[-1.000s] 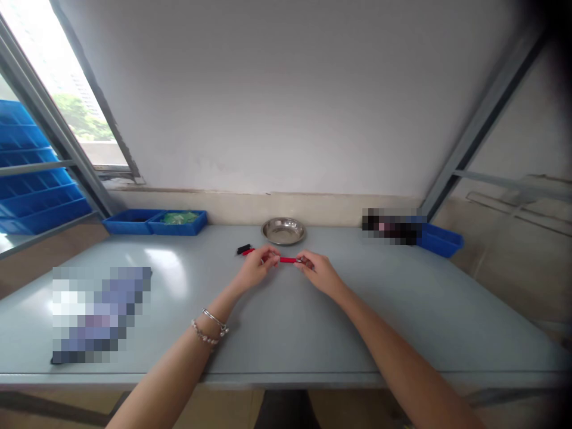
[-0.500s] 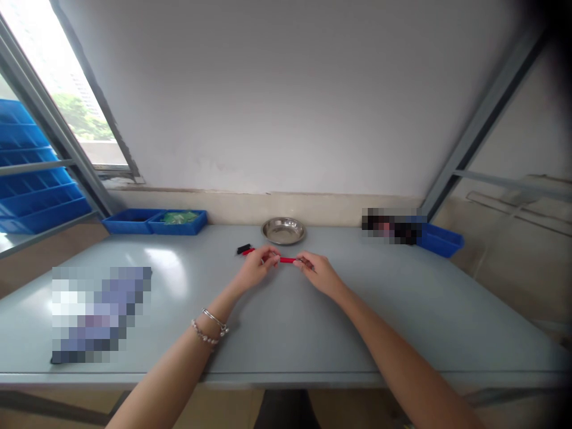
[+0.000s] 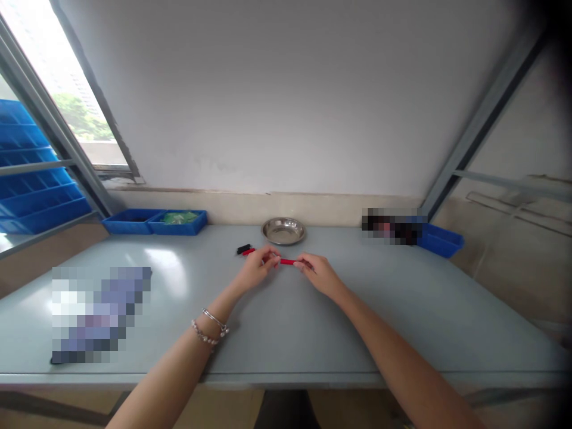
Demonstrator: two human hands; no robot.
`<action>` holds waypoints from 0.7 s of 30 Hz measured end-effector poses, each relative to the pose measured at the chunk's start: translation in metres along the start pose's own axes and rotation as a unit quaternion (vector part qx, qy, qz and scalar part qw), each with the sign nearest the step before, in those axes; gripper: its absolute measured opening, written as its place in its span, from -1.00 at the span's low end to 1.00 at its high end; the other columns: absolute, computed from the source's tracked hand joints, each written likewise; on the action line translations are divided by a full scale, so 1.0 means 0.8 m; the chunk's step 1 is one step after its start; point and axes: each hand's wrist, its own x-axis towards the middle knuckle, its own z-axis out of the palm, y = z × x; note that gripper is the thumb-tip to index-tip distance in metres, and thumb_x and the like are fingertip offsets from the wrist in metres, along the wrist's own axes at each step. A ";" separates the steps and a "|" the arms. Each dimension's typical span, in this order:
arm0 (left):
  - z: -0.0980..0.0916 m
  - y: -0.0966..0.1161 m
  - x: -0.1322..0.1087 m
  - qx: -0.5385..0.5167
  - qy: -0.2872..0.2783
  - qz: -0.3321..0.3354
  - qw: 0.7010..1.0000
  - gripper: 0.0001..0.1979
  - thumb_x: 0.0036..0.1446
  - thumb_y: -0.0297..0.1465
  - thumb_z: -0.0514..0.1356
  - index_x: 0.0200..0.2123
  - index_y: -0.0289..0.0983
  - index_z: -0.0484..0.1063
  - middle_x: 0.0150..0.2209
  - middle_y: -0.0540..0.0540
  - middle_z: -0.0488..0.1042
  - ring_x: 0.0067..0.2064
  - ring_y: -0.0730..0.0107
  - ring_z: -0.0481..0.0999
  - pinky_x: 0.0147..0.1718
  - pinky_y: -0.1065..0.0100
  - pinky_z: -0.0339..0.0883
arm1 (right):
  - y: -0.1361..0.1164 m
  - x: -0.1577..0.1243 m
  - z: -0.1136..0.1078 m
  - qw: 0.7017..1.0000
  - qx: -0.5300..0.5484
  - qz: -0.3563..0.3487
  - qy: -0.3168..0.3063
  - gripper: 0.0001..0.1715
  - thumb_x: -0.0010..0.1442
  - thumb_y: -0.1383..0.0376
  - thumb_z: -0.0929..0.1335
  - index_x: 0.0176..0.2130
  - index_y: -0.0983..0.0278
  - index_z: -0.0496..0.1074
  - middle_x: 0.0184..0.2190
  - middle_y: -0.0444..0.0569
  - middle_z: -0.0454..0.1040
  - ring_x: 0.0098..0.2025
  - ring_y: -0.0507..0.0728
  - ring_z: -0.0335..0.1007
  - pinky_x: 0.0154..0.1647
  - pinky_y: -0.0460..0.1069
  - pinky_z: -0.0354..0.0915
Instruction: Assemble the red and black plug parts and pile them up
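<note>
The left hand [image 3: 257, 268] pinches a thin red stick [image 3: 286, 261] between thumb and fingertips. The stick's free tip points to 10 o'clock, toward a small black piece [image 3: 243, 248] on the grey desk [image 3: 268, 333]. The right hand [image 3: 319, 274] pinches the stick's 3 o'clock end. The stick lies level at mid-desk, 6 o'clock of a round steel bowl [image 3: 283, 230]. This fine work likely goes best with wrists resting and any force kept along the stick, so it neither bends nor slips.
</note>
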 end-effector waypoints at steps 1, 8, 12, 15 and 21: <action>0.000 0.000 0.000 0.001 0.000 -0.001 1.000 -0.83 0.06 -0.33 0.05 -0.36 -0.32 0.32 -0.57 0.01 0.38 -0.52 0.50 0.30 -0.49 0.44 0.17 | 0.000 0.000 0.000 1.000 0.002 0.002 -0.002 -0.75 0.16 0.21 0.18 -0.45 0.26 0.31 -0.62 -0.17 0.23 -0.55 0.00 0.10 -0.52 -0.12 0.05; 0.000 0.004 -0.001 0.009 -0.005 -0.005 1.000 -0.82 0.07 -0.32 0.03 -0.37 -0.32 0.32 -0.57 0.01 0.38 -0.52 0.50 0.29 -0.49 0.44 0.17 | -0.001 0.000 0.000 1.000 0.001 0.008 -0.008 -0.72 0.16 0.20 0.16 -0.52 0.25 0.21 -0.63 -0.18 0.15 -0.55 0.00 0.03 -0.52 -0.11 0.01; 0.001 0.004 -0.001 0.012 -0.002 -0.001 1.000 -0.81 0.07 -0.32 0.03 -0.37 -0.32 0.32 -0.58 0.00 0.38 -0.52 0.48 0.31 -0.48 0.43 0.18 | -0.001 -0.001 0.001 1.000 -0.006 0.012 -0.012 -0.68 0.17 0.18 0.14 -0.54 0.25 0.19 -0.64 -0.19 0.13 -0.56 -0.01 0.02 -0.53 -0.11 0.01; 0.001 0.004 -0.001 0.013 -0.005 0.003 1.000 -0.81 0.06 -0.31 0.03 -0.37 -0.32 0.32 -0.57 0.00 0.39 -0.51 0.47 0.32 -0.47 0.43 0.19 | 0.001 -0.001 0.001 1.000 -0.013 0.011 -0.010 -0.67 0.17 0.16 0.14 -0.53 0.25 0.21 -0.65 -0.19 0.12 -0.57 -0.01 0.02 -0.53 -0.12 0.01; -0.014 -0.006 0.005 0.002 0.060 -0.024 0.998 -0.82 0.02 -0.30 0.07 -0.39 -0.29 0.34 -0.51 -0.02 0.42 -0.45 0.44 0.38 -0.43 0.41 0.24 | 0.003 0.001 0.002 0.999 -0.012 0.035 0.000 -0.74 0.16 0.15 0.16 -0.34 0.25 0.29 -0.59 -0.16 0.27 -0.55 0.00 0.13 -0.49 -0.11 0.09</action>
